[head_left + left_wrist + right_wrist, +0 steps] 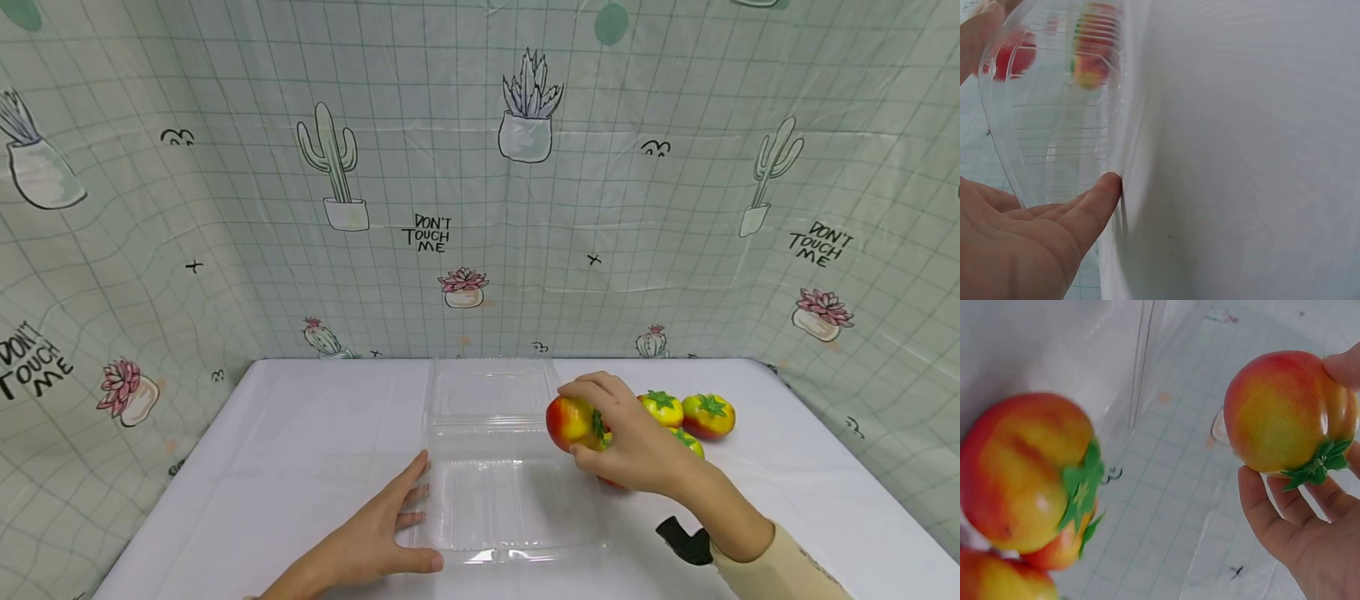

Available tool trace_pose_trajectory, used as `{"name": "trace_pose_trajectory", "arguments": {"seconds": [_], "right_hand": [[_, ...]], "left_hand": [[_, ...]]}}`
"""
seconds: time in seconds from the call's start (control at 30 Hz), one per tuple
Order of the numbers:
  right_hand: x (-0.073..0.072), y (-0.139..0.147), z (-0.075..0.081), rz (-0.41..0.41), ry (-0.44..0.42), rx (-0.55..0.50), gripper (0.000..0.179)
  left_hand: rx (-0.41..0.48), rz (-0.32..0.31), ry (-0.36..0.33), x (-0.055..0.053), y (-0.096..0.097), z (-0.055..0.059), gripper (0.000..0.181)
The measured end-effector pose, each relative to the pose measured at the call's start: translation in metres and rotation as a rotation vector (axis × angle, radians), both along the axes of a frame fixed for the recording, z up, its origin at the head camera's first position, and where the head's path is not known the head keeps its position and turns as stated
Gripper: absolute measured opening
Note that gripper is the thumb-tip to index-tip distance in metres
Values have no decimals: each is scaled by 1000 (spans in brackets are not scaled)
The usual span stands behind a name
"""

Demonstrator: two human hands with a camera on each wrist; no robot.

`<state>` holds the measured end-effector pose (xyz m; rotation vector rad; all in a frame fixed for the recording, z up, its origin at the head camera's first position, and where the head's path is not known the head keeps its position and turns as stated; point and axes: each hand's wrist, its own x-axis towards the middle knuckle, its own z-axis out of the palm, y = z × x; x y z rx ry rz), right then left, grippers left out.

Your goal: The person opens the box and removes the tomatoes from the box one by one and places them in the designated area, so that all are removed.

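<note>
My right hand (630,437) holds a red-and-yellow tomato (572,423) with a green leafy top, raised above the right side of a clear plastic clamshell box (487,504). In the right wrist view, the thumb and fingers curl around this tomato (1285,415). The box lies unfolded, its lid (491,392) at the back and its tray at the front. My left hand (367,533) is at the tray's left side with fingers extended. In the left wrist view, that hand (1029,244) touches the box's edge (1004,150).
Several more tomatoes (708,417) sit together on the white table (322,433) to the right of the box, partly hidden by the right hand. A black strap-like piece (684,540) is beside the right wrist. Patterned curtain walls (480,192) enclose the table's back and sides.
</note>
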<state>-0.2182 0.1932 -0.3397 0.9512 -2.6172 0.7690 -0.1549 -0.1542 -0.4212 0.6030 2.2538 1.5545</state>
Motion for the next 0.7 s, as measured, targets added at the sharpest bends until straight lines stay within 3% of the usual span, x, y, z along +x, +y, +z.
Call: {"name": "trace_pose_trajectory", "arguments": {"seconds": [0.23, 0.7], "right_hand": [[4, 24, 1, -66, -44, -13, 59], [10, 62, -6, -156, 42, 18, 55]], "left_hand": [[-6, 0, 4, -1, 0, -3, 113], [0, 0, -5, -1, 0, -3, 113]]}}
